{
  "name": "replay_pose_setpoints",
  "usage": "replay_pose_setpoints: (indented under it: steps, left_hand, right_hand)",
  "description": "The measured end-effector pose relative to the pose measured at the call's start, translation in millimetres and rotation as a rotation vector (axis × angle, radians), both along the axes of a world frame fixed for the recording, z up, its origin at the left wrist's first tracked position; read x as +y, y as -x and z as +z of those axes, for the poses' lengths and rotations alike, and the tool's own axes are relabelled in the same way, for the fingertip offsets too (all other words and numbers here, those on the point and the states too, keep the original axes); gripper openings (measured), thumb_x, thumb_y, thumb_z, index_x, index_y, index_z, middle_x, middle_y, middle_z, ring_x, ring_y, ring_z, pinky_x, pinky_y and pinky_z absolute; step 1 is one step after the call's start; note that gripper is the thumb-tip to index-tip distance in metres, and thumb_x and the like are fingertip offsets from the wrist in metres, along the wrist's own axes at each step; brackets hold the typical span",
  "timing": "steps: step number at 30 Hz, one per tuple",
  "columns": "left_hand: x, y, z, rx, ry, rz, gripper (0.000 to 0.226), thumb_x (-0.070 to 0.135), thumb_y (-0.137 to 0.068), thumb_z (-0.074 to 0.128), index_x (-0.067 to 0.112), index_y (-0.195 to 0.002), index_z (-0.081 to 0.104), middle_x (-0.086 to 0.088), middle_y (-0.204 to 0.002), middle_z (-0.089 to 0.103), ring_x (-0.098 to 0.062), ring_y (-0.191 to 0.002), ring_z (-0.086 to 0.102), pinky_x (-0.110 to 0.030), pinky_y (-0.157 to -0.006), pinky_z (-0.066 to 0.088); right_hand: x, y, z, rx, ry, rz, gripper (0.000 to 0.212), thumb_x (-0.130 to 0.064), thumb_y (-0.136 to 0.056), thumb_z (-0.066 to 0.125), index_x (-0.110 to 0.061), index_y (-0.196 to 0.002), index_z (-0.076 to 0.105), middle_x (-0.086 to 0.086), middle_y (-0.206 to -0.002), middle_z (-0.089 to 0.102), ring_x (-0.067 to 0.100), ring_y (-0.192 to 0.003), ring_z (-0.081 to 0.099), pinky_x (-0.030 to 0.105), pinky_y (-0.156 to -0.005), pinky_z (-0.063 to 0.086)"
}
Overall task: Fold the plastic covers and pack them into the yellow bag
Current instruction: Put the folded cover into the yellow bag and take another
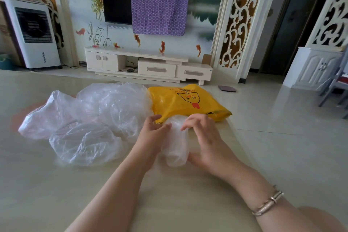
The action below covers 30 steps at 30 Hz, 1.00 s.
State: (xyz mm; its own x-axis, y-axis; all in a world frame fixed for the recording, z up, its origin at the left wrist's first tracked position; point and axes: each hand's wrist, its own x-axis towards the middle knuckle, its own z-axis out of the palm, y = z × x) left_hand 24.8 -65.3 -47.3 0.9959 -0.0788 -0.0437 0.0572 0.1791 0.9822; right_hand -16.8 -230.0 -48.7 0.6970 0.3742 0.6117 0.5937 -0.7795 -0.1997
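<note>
While both hands flank it, folded cover (176, 143) lies between.

Soft daylight, floor (301, 118) glare, warped edges.

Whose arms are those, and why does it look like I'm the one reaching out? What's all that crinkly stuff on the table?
There is no robot here. A person wears a camera on their head, so this one picture shows what they see, looking down at their own arms. The left hand and right hand are on either side of a folded plastic cover, whose far end lies at the mouth of the yellow bag. The bag lies flat on the pale table. The crinkly stuff to the left is a pile of clear plastic covers, not yet folded. The right wrist has a bracelet.
</note>
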Motion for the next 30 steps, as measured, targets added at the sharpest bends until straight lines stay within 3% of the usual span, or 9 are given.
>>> replay_pose_setpoints:
  steps: [5,8,11,16,22,24,27,30]
  left_hand:
    - [0.3,4.7,0.6,-0.057,-0.115,0.003,0.047,0.01,-0.092,0.062,0.02,-0.133,0.043,-0.001,-0.103,0.062,-0.013,-0.083,0.063,-0.027,-0.064,0.051]
    - [-0.6,5.5,-0.5,-0.363,-0.4,0.103,0.052,0.008,-0.082,0.069,0.025,-0.127,0.049,0.006,-0.111,0.057,-0.008,-0.09,0.058,-0.024,-0.076,0.049]
    - [-5.7,8.6,-0.7,-0.569,-0.516,-0.002,0.032,0.005,-0.08,0.068,0.025,-0.104,0.063,0.011,-0.097,0.062,-0.003,-0.084,0.056,-0.011,-0.071,0.042]
    - [-8.4,8.4,-10.4,-0.533,-0.693,-0.222,0.027,0.001,-0.08,0.063,0.027,-0.083,0.066,0.012,-0.078,0.068,-0.003,-0.072,0.061,-0.011,-0.064,0.047]
    - [-6.4,5.1,-11.4,-0.499,-0.726,-0.257,0.017,0.003,-0.081,0.063,0.02,-0.084,0.066,0.009,-0.079,0.066,-0.004,-0.068,0.056,-0.011,-0.062,0.043]
    - [-7.7,6.5,-7.5,-0.452,-0.703,-0.237,0.014,0.014,-0.093,0.056,0.019,-0.085,0.066,0.01,-0.077,0.064,-0.005,-0.07,0.056,-0.014,-0.065,0.044]
    - [-9.7,8.1,-1.6,-0.301,-0.625,-0.231,0.037,0.042,-0.102,0.037,0.019,-0.092,0.065,0.007,-0.081,0.064,-0.009,-0.076,0.058,-0.026,-0.075,0.046]
    - [-11.9,7.0,-4.4,-0.296,-0.699,-0.199,0.03,0.051,-0.092,0.053,0.022,-0.098,0.061,0.006,-0.087,0.066,-0.012,-0.081,0.06,-0.03,-0.078,0.046]
  right_hand:
    - [-6.4,3.0,1.8,0.087,-0.007,-0.007,0.018,-0.016,-0.08,0.071,-0.026,-0.089,0.058,-0.018,-0.096,0.049,0.002,-0.102,0.041,0.012,-0.092,0.031]
    - [-12.6,3.2,4.0,0.211,-0.042,-0.008,0.017,-0.013,-0.079,0.071,-0.024,-0.085,0.059,-0.019,-0.088,0.053,0.002,-0.094,0.045,0.015,-0.082,0.038]
    - [-19.8,2.6,4.5,0.363,-0.069,-0.038,0.021,-0.011,-0.079,0.069,-0.027,-0.084,0.056,-0.014,-0.089,0.057,0.001,-0.093,0.05,0.018,-0.08,0.042]
    - [-26.0,5.7,6.0,0.55,-0.097,-0.047,0.018,-0.007,-0.079,0.066,-0.021,-0.086,0.056,-0.012,-0.091,0.056,-0.002,-0.085,0.052,0.011,-0.071,0.039]
    - [-26.6,7.6,7.7,0.59,-0.151,-0.023,0.014,-0.024,-0.087,0.067,-0.017,-0.079,0.057,-0.012,-0.083,0.051,0.001,-0.08,0.05,0.012,-0.071,0.038]
    - [-27.6,5.6,7.2,0.602,-0.204,-0.072,0.021,-0.031,-0.092,0.062,-0.014,-0.078,0.062,-0.012,-0.079,0.054,0.0,-0.078,0.052,0.012,-0.069,0.038]
    - [-26.3,0.2,5.1,0.535,-0.286,-0.178,0.023,-0.035,-0.095,0.058,-0.019,-0.082,0.068,-0.012,-0.078,0.063,0.0,-0.074,0.055,0.015,-0.065,0.041]
    - [-25.7,-5.4,-0.5,0.455,-0.371,-0.254,0.032,-0.034,-0.094,0.059,-0.016,-0.068,0.055,-0.006,-0.062,0.053,0.005,-0.059,0.046,0.024,-0.058,0.036]
